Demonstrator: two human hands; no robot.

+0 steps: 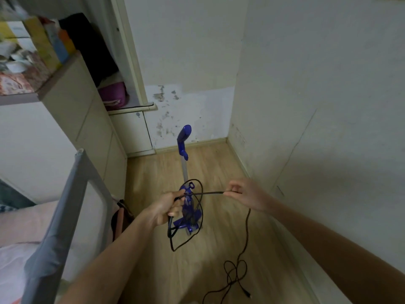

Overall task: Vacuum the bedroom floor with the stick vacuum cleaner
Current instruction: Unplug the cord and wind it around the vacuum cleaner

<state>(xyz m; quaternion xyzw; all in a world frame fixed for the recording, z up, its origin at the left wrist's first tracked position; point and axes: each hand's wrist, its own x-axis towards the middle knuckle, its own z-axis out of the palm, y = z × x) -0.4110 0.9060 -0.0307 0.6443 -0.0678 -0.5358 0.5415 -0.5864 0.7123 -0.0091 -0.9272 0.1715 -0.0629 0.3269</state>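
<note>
Blue stick vacuum cleaner (185, 172) upright on the wooden floor (219, 249) near the far corner, left hand (168, 208) gripping looped black cord (247, 233), right hand (243, 194) pinching a taut stretch, slack trailing toward the floor's near edge

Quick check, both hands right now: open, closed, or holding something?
Left hand: closed, gripping loops of the black cord.
Right hand: closed, pinching a stretch of the same cord.
</note>
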